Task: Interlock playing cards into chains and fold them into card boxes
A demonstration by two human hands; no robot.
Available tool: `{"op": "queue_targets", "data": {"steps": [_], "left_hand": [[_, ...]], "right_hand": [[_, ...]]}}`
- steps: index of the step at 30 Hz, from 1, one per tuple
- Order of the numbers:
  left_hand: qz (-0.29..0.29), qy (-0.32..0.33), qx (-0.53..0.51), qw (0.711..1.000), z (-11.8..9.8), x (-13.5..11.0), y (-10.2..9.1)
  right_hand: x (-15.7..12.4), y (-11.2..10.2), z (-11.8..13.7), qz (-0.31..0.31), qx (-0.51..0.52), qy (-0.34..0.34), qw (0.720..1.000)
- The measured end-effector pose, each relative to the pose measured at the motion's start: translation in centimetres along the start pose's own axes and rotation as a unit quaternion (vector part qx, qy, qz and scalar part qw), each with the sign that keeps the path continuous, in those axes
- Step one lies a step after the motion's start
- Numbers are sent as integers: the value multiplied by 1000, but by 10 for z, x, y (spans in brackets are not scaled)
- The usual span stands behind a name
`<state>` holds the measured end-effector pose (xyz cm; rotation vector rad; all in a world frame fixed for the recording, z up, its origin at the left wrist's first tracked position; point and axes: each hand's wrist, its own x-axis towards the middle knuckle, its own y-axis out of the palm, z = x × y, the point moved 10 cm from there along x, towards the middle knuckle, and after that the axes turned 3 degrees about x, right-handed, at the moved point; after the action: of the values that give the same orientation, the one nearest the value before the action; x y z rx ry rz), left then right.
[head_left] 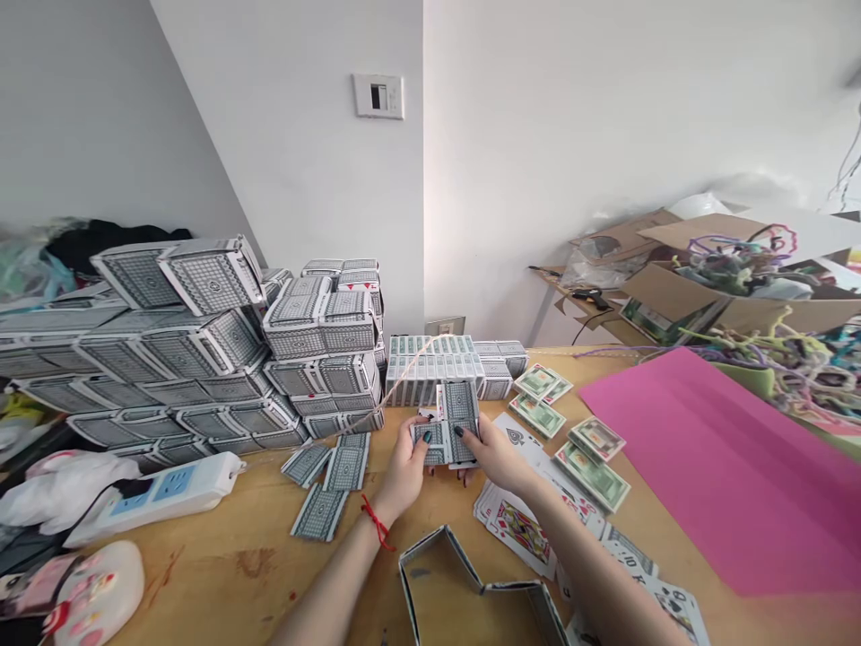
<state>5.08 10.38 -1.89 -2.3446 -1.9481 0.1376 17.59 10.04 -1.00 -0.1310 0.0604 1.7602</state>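
Observation:
Above the middle of the wooden table, my left hand pinches patterned playing cards at their left side, thumb on top. My right hand grips the same cards from the right. One card stands upright and another lies across it; whether they are joined I cannot tell. Just beyond is a block of green-grey patterned packs. Loose face-up cards, a jack among them, lie under and beside my right forearm. Several face-down cards are left of my left hand. A bent frame of card strips sits near me.
Box-shaped stacks made of cards rise at the left. A white power strip lies in front of them. Small green card packs are at the right, beside a pink sheet. A cardboard box stands back right.

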Motion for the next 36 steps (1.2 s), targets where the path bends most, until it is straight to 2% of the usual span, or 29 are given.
{"op": "queue_targets", "data": {"steps": [10, 16, 18, 21, 25, 27, 30, 33, 36], "left_hand": [[-24, 20, 40, 999, -1, -2, -4], [-31, 12, -36, 999, -8, -4, 0], [-13, 17, -69, 997, -13, -5, 2], [14, 58, -99, 993, -23, -5, 1], [27, 30, -184, 982, -11, 2, -3], [1, 19, -232, 973, -4, 5, -9], [-18, 11, -272, 962, -2, 7, -15], [-10, -3, -243, 970, -2, 7, -14], [-19, -30, -153, 988, 1, 6, -14]], "right_hand": [[7, 6, -22, -27, 25, 6, 999], [-1, 9, -2, 32, 88, -14, 995], [-2, 3, 1, 33, 89, -13, 995], [1, -20, -2, -23, 77, -4, 997], [7, -48, -6, -92, 152, -28, 984], [9, -52, -11, -99, 199, -15, 975], [7, -49, -16, -97, 213, 13, 972], [5, -39, -15, -71, 185, 26, 980], [4, -30, -11, -48, 135, 13, 990]]}}
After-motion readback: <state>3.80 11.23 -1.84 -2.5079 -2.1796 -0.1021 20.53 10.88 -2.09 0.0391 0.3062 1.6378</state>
